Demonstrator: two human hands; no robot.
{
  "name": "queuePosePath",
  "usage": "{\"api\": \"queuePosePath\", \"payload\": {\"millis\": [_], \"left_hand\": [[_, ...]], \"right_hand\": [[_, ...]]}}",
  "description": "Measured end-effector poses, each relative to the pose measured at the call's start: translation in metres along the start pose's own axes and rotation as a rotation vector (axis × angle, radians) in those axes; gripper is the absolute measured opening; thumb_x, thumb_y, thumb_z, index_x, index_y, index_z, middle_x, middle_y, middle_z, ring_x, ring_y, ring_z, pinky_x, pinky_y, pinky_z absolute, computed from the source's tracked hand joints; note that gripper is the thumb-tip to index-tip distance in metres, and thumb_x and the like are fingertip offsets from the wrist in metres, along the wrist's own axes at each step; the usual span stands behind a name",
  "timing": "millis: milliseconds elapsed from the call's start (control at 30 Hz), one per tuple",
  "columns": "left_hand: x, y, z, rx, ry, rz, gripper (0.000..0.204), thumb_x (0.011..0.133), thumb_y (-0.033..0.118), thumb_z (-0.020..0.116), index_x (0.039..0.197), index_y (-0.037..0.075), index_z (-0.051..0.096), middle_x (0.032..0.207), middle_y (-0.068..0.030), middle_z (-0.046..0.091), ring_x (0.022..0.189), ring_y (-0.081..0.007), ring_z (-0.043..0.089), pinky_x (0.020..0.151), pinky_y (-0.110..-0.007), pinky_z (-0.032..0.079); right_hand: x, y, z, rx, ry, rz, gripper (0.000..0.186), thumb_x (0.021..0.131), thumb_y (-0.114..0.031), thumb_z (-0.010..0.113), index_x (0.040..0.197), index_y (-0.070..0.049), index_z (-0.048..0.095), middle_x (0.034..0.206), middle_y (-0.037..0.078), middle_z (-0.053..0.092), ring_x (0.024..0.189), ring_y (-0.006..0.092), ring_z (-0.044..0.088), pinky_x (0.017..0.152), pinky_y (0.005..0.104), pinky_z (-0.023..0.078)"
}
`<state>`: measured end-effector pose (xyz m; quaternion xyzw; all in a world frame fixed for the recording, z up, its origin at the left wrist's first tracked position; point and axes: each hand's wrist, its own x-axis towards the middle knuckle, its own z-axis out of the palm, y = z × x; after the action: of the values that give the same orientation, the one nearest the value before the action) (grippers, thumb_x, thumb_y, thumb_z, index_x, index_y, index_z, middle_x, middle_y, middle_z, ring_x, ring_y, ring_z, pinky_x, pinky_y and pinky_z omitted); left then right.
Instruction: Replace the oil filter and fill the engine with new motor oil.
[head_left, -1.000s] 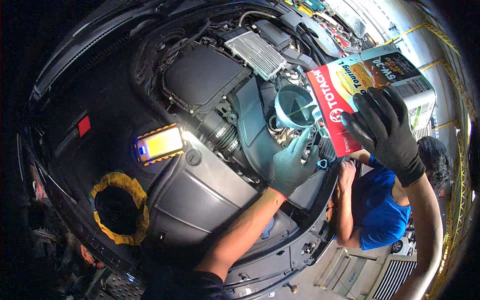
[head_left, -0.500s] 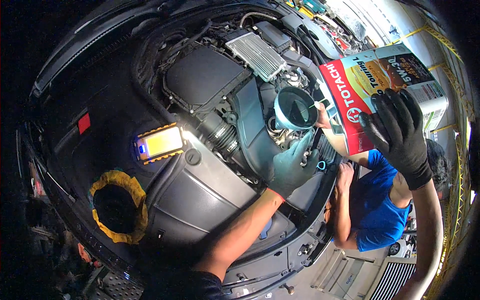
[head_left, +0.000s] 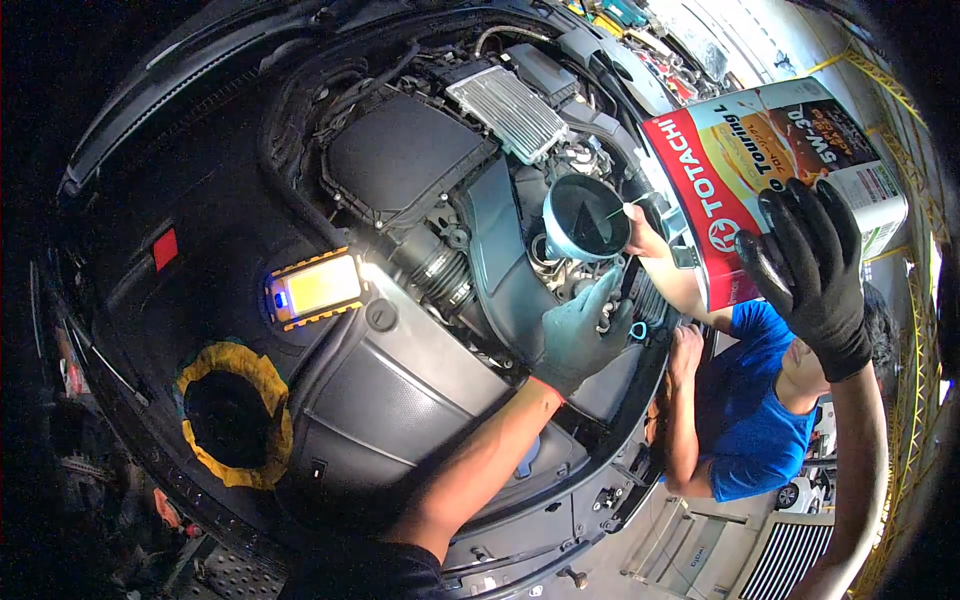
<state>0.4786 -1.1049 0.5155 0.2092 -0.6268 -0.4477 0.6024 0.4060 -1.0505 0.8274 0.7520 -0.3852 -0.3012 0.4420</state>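
Tilted on its side, a large metal oil can (head_left: 740, 190) in red, yellow and black is gripped by my right hand (head_left: 815, 265), black-gloved, its fingers spread over the printed side. The can's top faces a dark funnel (head_left: 588, 215) that stands in the engine bay. A thin greenish streak shows over the funnel's mouth; I cannot tell whether it is oil. My left hand (head_left: 580, 335), also gloved, lies just below the funnel's rim with fingers stretched toward it; whether they touch it is unclear. A co-worker's bare hand (head_left: 645, 232) is at the funnel's right rim.
A lit work lamp (head_left: 318, 290) lies on the dark cover, near a yellow-rimmed round opening (head_left: 275, 450). A black engine cover (head_left: 405, 155) and a finned metal unit (head_left: 505, 110) sit beyond. The co-worker in a blue shirt (head_left: 755, 420) leans in at the right.
The oil can and my right hand have shifted slightly to the right. My left hand stays beside the funnel, and the co-worker's hand remains at its rim.
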Motion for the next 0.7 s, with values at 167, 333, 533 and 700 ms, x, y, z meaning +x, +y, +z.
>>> {"api": "queuePosePath", "payload": {"millis": [167, 333, 533, 700], "left_hand": [[0.001, 0.002, 0.001, -0.012, -0.009, -0.025, 0.048, 0.084, 0.017, 0.076, 0.127, 0.003, 0.061, 0.094, -0.0144, 0.072, 0.064, -0.0226, 0.07, 0.06, -0.034, 0.055], [0.001, -0.001, 0.002, -0.007, 0.003, 0.0, 0.049, 0.083, 0.016, 0.076, 0.127, 0.002, 0.061, 0.096, -0.0152, 0.072, 0.067, -0.0244, 0.071, 0.061, -0.034, 0.056], [0.001, 0.0, 0.002, -0.005, 0.021, 0.009, 0.048, 0.083, 0.015, 0.076, 0.127, 0.003, 0.061, 0.1, -0.0156, 0.073, 0.07, -0.0257, 0.072, 0.063, -0.034, 0.057], [-0.001, 0.002, 0.0, -0.017, -0.046, -0.078, 0.048, 0.082, 0.015, 0.076, 0.126, 0.004, 0.062, 0.1, -0.0151, 0.073, 0.069, -0.0243, 0.072, 0.062, -0.033, 0.057]], "right_hand": [[-0.007, 0.003, -0.007, 0.009, 0.021, -0.039, 0.049, 0.077, -0.015, 0.074, 0.124, -0.021, 0.063, 0.135, 0.018, 0.058, 0.126, 0.0403, 0.055, 0.106, 0.0594, 0.041], [-0.009, 0.008, -0.01, -0.013, 0.021, -0.053, 0.048, 0.077, -0.014, 0.074, 0.123, -0.022, 0.063, 0.136, 0.018, 0.058, 0.124, 0.04, 0.056, 0.105, 0.0588, 0.042], [-0.01, 0.011, -0.013, -0.048, 0.035, -0.055, 0.047, 0.079, -0.013, 0.074, 0.123, -0.021, 0.062, 0.136, 0.018, 0.058, 0.125, 0.0396, 0.055, 0.105, 0.058, 0.043], [-0.015, 0.012, -0.012, -0.034, 0.028, -0.045, 0.048, 0.081, -0.013, 0.073, 0.126, -0.022, 0.06, 0.136, 0.019, 0.057, 0.126, 0.0396, 0.055, 0.106, 0.0579, 0.042]]}}
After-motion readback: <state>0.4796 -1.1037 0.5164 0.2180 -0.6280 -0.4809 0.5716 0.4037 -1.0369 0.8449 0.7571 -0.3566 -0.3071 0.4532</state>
